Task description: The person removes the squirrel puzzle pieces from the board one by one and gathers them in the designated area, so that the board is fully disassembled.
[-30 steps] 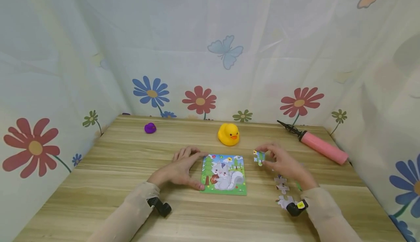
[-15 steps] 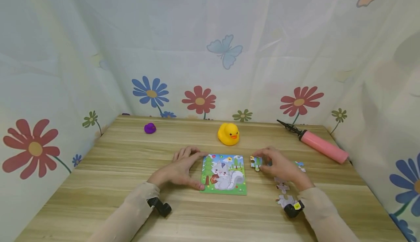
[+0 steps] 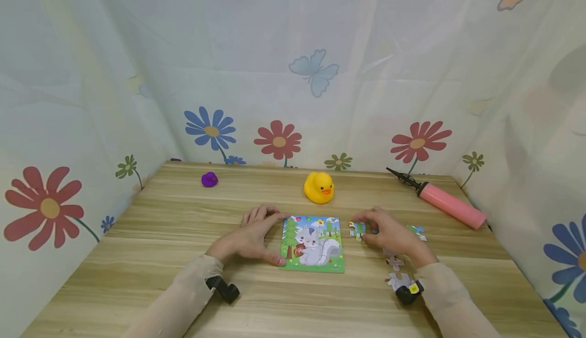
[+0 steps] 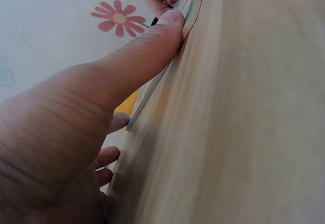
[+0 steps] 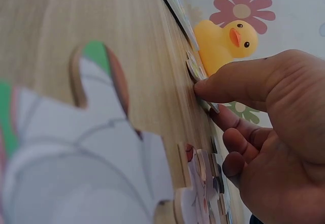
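Observation:
On the wooden table lies a square squirrel puzzle picture [image 3: 315,246], flat, with a green lower edge. My left hand [image 3: 252,236] rests along its left side, thumb at the near corner and index finger at the far one. Just right of the picture, my right hand [image 3: 391,233] pinches a blue-and-green puzzle piece [image 3: 356,230], which is down at the tabletop. In the right wrist view the thumb lies against this piece, and a finger is at its other edge. Loose puzzle pieces [image 3: 399,281] lie beneath and beside the right hand, partly hidden by it.
A yellow rubber duck [image 3: 319,188] sits behind the picture. Farther left is a small purple duck [image 3: 209,179]. A pink hand pump [image 3: 452,205] with a black nozzle lies at the back right. Patterned curtains stand behind and at both sides.
My right hand has brought the puzzle piece slightly left and down to the tabletop, uncovering a loose piece to its right. The left hand and the picture have stayed put.

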`<move>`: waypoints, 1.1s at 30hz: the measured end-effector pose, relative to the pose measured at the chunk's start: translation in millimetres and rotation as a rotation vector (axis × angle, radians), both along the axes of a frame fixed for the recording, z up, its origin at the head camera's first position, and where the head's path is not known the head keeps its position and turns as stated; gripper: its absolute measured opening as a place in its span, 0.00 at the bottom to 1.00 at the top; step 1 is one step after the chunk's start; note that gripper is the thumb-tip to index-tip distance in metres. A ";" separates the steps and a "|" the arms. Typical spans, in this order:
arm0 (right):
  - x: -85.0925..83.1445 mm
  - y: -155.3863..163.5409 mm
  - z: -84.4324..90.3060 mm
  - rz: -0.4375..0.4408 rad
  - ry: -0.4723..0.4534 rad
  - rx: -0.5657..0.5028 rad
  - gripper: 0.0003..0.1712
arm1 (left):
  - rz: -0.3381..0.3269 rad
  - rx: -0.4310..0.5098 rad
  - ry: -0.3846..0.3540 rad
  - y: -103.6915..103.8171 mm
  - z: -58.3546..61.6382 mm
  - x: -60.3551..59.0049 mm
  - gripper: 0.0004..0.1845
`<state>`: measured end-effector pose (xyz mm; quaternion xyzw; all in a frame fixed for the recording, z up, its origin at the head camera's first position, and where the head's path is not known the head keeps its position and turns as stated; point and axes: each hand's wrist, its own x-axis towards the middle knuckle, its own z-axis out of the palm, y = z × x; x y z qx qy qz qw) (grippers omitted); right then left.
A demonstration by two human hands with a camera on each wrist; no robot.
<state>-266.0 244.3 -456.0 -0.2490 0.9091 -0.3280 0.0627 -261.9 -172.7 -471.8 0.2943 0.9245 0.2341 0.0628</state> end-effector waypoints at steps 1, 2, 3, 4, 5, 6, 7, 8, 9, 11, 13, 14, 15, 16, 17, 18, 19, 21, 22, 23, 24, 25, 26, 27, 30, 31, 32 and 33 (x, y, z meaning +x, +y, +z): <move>0.1 0.0 0.0 -0.003 -0.006 0.002 0.25 | 0.001 0.002 0.000 0.2 0.1 0.3 0.67; 0.2 0.1 0.2 -0.002 -0.010 0.002 0.25 | 0.002 0.003 0.000 0.3 0.1 0.5 0.66; 0.2 0.3 0.5 -0.001 -0.014 0.001 0.25 | 0.003 0.005 0.001 0.3 0.1 0.7 0.66; 0.3 0.2 0.7 -0.006 -0.020 0.002 0.25 | 0.003 0.006 0.001 0.3 0.1 0.8 0.66; 0.3 0.3 0.9 -0.004 -0.021 0.001 0.25 | 0.003 0.009 0.000 0.4 0.2 1.0 0.66; 0.2 0.4 1.1 -0.003 -0.022 0.000 0.25 | 0.004 0.007 0.001 0.4 0.1 1.0 0.66; 0.2 0.5 1.2 -0.001 -0.022 -0.001 0.25 | 0.005 0.005 0.000 0.4 0.2 1.1 0.66; 0.3 0.7 1.4 0.000 -0.021 -0.003 0.25 | 0.006 0.005 0.000 0.4 0.2 1.0 0.66; 0.4 0.7 1.8 0.001 -0.018 -0.002 0.25 | 0.006 0.005 0.001 0.5 0.3 1.1 0.66; 0.7 0.5 2.5 0.001 -0.015 -0.007 0.25 | 0.006 0.003 0.002 0.5 0.4 1.0 0.66; 1.3 0.3 3.8 -0.002 -0.008 -0.008 0.26 | 0.006 -0.001 0.002 0.5 0.8 0.9 0.66; 1.7 0.2 4.6 -0.004 -0.002 -0.005 0.26 | 0.006 -0.003 0.004 0.4 0.8 0.7 0.67; 2.1 -0.1 5.6 -0.007 0.003 -0.001 0.27 | 0.005 -0.005 0.003 0.4 0.9 0.6 0.67; 2.3 -0.5 6.6 -0.009 0.008 0.000 0.27 | 0.005 -0.008 0.002 0.3 1.1 0.4 0.67; 2.7 -0.7 7.8 -0.012 0.011 0.000 0.28 | 0.005 -0.010 -0.001 0.2 1.1 0.3 0.67; 2.9 -1.0 8.9 -0.013 0.015 0.000 0.29 | 0.005 -0.009 -0.003 0.2 1.2 0.3 0.67; 3.1 -1.4 10.2 -0.014 0.016 -0.003 0.29 | 0.005 -0.005 -0.002 0.1 1.2 0.4 0.67; 3.1 -2.5 12.6 -0.020 0.019 -0.018 0.31 | 0.005 -0.006 -0.005 0.0 0.7 0.2 0.67; 3.0 -2.9 13.6 -0.024 0.020 -0.029 0.32 | 0.006 -0.006 -0.005 -0.1 0.5 0.1 0.67; 3.0 -3.3 14.7 -0.029 0.020 -0.043 0.32 | 0.007 -0.004 -0.005 -0.1 -0.1 -0.1 0.67; 2.8 -3.9 15.7 -0.033 0.023 -0.057 0.33 | 0.008 -0.003 -0.004 -0.1 -0.3 -0.2 0.66; 2.9 -4.7 16.6 -0.038 0.022 -0.073 0.33 | 0.009 -0.002 -0.002 0.0 -0.6 -0.3 0.66; 2.9 -5.4 17.6 -0.041 0.024 -0.090 0.34 | 0.009 -0.004 -0.002 0.1 -0.9 -0.5 0.66; 3.1 -6.3 18.5 -0.043 0.025 -0.105 0.34 | 0.009 -0.002 -0.001 0.2 -0.9 -0.5 0.66; 4.5 -10.4 22.3 -0.037 0.018 -0.149 0.35 | 0.008 0.005 -0.001 0.5 -0.3 -0.1 0.66; 5.4 -12.1 23.7 -0.036 0.015 -0.156 0.36 | 0.008 0.005 -0.002 0.6 -0.3 -0.1 0.66; 6.3 -14.2 25.1 -0.033 0.011 -0.165 0.36 | 0.008 0.006 -0.001 0.5 -0.6 -0.3 0.66; 7.4 -16.3 26.4 -0.029 0.003 -0.174 0.36 | 0.008 0.006 0.000 0.5 -0.6 -0.3 0.66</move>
